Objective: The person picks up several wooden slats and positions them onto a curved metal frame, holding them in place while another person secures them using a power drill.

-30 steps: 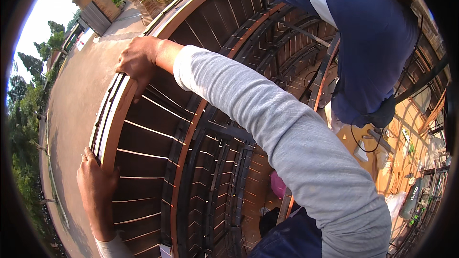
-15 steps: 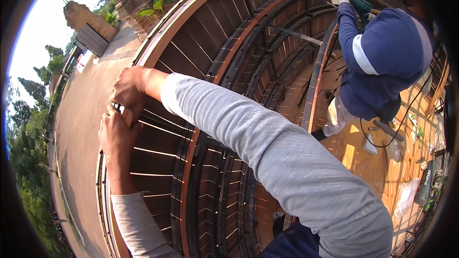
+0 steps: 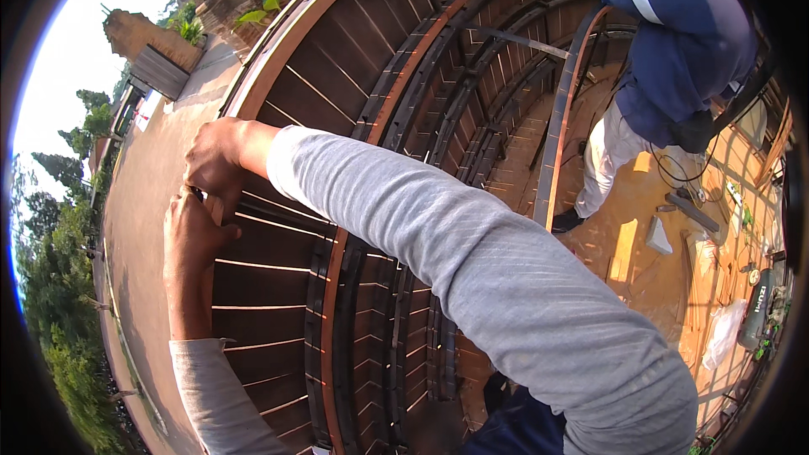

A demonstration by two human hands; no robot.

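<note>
Left hand (image 3: 190,232) clasps the rim (image 3: 282,52), right hand (image 3: 217,158) seemingly likewise.

Bright daylight | sky (image 3: 80,55) washed white | sun patches on the floor (image 3: 581,265), thin shadow stripes toward its right edge | light slits between dark slats (image 3: 259,286) | fisheye bends the top rail (image 3: 284,57) | black vignette corners

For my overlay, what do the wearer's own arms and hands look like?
Both the left hand and right hand are ungloved. The left sleeve and right sleeve are long, light grey and finely lined, creased along the right arm. No cables or printed markings show on either.
</note>
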